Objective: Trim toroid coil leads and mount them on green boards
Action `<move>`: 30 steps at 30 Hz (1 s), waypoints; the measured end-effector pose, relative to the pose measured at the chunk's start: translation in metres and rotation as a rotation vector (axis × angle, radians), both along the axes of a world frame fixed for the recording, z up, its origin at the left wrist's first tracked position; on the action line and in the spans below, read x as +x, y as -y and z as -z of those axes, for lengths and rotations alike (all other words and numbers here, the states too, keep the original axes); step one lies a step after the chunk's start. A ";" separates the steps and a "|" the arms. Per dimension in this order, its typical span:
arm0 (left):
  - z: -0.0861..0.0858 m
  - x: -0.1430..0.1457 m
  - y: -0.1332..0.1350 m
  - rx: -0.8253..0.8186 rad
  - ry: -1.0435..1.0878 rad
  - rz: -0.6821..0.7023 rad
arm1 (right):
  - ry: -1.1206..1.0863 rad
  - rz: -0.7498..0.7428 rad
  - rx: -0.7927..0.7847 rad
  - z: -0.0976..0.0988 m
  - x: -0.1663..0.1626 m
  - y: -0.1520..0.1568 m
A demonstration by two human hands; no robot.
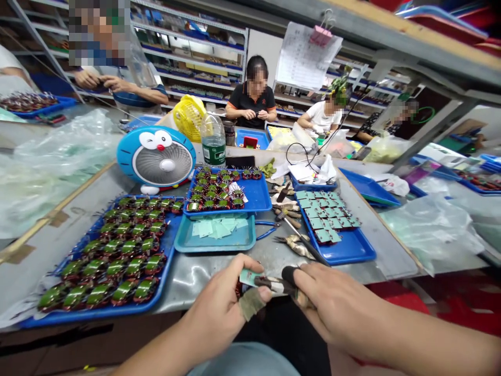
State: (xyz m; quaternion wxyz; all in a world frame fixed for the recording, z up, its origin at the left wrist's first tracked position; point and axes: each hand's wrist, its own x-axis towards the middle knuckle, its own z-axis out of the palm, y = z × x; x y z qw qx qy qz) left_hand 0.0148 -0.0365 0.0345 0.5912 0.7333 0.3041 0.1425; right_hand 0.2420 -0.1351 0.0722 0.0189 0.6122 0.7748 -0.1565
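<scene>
My left hand (221, 305), with a grey-green wrap on one finger, pinches a small pale green card (249, 278) at the table's front edge. A dark reddish-brown part shows under that hand, mostly hidden. My right hand (336, 305), with a black cover on one fingertip, grips a narrow dark tool wrapped in white tape (276, 284). Its tip lies against the card. Green-topped, copper-wound parts (117, 256) fill a large blue tray (92, 315) to my left. Pale green cards (329, 222) lie in rows on a blue tray (354, 256) to my right.
A blue tray of wound parts (229, 211), a teal tray of cards (215, 248), blue-handled pliers (266, 230), and scissors (293, 245) sit ahead. Behind them stand a blue fan (156, 156) and a water bottle (213, 138). Co-workers (250, 99) sit beyond, before shelves.
</scene>
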 end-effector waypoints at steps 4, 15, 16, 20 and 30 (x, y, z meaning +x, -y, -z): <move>0.011 0.009 -0.005 -0.052 -0.077 -0.106 | 0.144 -0.025 0.123 0.003 0.002 -0.011; 0.027 0.007 -0.008 -0.071 0.184 -0.268 | -0.280 0.256 0.177 0.046 -0.001 -0.003; 0.028 0.007 -0.008 -0.045 0.180 -0.232 | -0.276 0.234 0.165 0.048 -0.002 -0.004; 0.034 0.009 -0.009 0.023 0.184 -0.128 | -0.171 0.150 0.143 0.046 -0.002 -0.012; 0.024 0.019 0.007 0.505 0.208 -0.098 | 0.118 -0.078 0.123 0.004 0.023 -0.019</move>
